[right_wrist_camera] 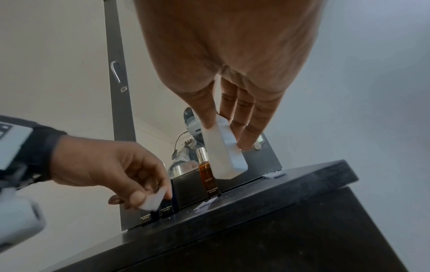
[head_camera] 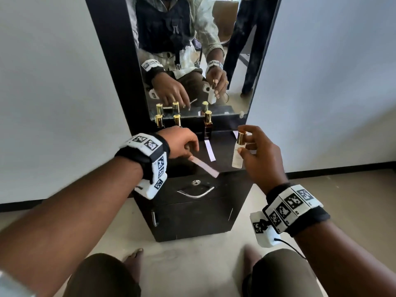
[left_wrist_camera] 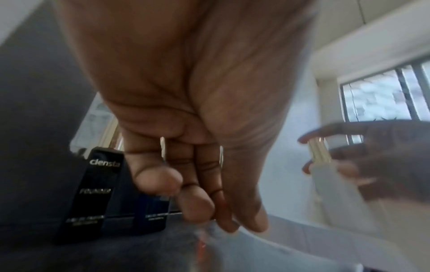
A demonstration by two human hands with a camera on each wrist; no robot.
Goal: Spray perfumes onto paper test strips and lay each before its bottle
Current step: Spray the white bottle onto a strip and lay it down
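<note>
Head view: left hand [head_camera: 179, 142] pinching test strip [head_camera: 204, 166], right-wrist view: right hand [right_wrist_camera: 235, 77] grip grasping white bottle [right_wrist_camera: 224, 152].

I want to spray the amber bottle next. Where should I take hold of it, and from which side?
Grip the amber bottle around its narrow body below the gold cap, coming from the front right. It stands upright against the mirror, with two dark bottles to its left.

right hand [right_wrist_camera: 229, 117]: holds white bottle [right_wrist_camera: 224, 152] off the tabletop [right_wrist_camera: 267, 200]
left hand [right_wrist_camera: 109, 165]: pinches paper strip [right_wrist_camera: 152, 201] over the dark bottles [right_wrist_camera: 166, 208]
amber bottle [right_wrist_camera: 207, 174]: upright by the mirror [right_wrist_camera: 158, 117], second strip [right_wrist_camera: 204, 205] before it
</note>
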